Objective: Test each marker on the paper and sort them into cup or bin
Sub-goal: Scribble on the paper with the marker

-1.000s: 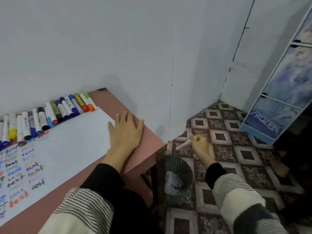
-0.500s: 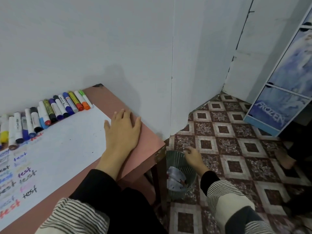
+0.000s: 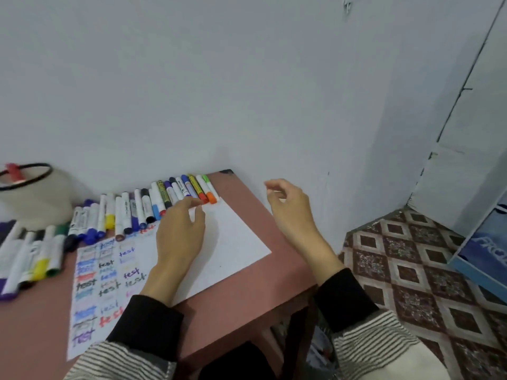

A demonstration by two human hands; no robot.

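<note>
Reaching over the white sheet of paper (image 3: 233,242) scrawled with coloured "test" words, our left hand (image 3: 179,237) has its straight fingers touching the row of capped felt markers (image 3: 153,201) along the wall edge of the reddish-brown bench (image 3: 247,305). Our right hand (image 3: 290,212) hovers above the bench's right side, fingers loosely curled, holding nothing. A pale round cup (image 3: 33,193) with a dark rim stands at far left, a red marker inside.

Capped markers (image 3: 153,207) lie side by side along the far edge of the white paper (image 3: 236,242), which bears coloured "test" marks; pale cup (image 3: 35,198) far left.
</note>
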